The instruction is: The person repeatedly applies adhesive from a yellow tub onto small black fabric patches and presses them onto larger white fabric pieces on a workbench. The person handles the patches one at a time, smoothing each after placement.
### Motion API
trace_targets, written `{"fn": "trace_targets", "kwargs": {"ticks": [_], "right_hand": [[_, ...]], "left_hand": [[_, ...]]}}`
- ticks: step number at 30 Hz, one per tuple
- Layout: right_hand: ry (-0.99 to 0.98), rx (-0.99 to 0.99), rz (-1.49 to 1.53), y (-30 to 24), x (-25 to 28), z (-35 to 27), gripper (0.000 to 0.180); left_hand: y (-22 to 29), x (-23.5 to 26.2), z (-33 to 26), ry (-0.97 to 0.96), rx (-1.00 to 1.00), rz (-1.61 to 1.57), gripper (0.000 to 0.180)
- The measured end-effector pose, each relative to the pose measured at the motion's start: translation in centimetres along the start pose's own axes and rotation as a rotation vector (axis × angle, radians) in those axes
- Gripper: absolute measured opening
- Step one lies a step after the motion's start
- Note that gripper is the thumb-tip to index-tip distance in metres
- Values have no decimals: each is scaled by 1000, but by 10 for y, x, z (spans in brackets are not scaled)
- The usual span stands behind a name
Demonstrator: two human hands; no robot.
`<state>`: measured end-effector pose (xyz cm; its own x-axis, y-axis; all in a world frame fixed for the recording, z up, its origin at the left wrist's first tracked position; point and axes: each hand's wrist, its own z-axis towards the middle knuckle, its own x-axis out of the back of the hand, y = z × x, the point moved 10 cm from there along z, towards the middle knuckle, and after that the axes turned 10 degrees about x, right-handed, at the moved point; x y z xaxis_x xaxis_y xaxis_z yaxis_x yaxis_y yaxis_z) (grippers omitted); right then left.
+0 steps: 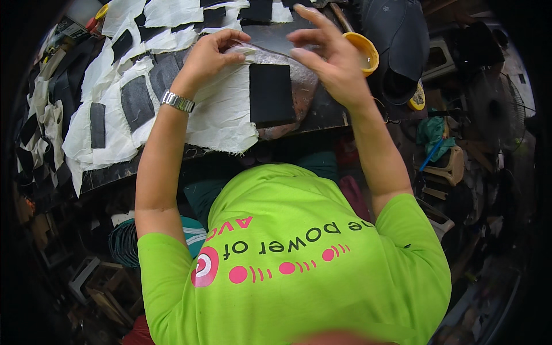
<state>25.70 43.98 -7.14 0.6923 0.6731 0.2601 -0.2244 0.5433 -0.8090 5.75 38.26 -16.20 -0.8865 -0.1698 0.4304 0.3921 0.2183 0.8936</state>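
Observation:
My left hand [213, 56], with a metal watch [177, 101] on its wrist, is curled above white cloth [218, 109]. Its fingers close on one end of a thin dark-edged piece [267, 50], seen nearly edge-on. The piece stretches across toward the thumb of my right hand [333, 66]. That hand is slightly blurred, its fingers spread apart; whether its thumb touches the piece is unclear. Between and below the hands, a black square piece [271, 94] lies on the right edge of the cloth, over a worn, shiny work surface [303, 95].
More white cloth [95, 75] with several dark patches covers the table's left. A yellow-rimmed pot [371, 52] stands beside my right hand. Large black sheet material [397, 40] hangs over the right edge. A fan [497, 103] and plastic stools [448, 167] are farther right.

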Motion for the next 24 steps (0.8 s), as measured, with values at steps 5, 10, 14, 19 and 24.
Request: {"fn": "trace_targets", "kwargs": {"ticks": [5,10,14,19,24], "right_hand": [[-73,80,-48,55,-60,20,66],[-108,-144,284,93,-90,26,99],[-23,-398,549,124,-91,26,97],[-77,-426,646,127,-93,28,95],[-81,-395,605,119,-88,28,91]], "left_hand": [[5,1,-11,-36,-71,-171,55],[-2,7,-17,33,-40,-161,65],[-2,11,-24,187,-78,-86,70],[20,14,-42,444,-221,128,75],[41,8,-83,698,-320,364,65]]}}
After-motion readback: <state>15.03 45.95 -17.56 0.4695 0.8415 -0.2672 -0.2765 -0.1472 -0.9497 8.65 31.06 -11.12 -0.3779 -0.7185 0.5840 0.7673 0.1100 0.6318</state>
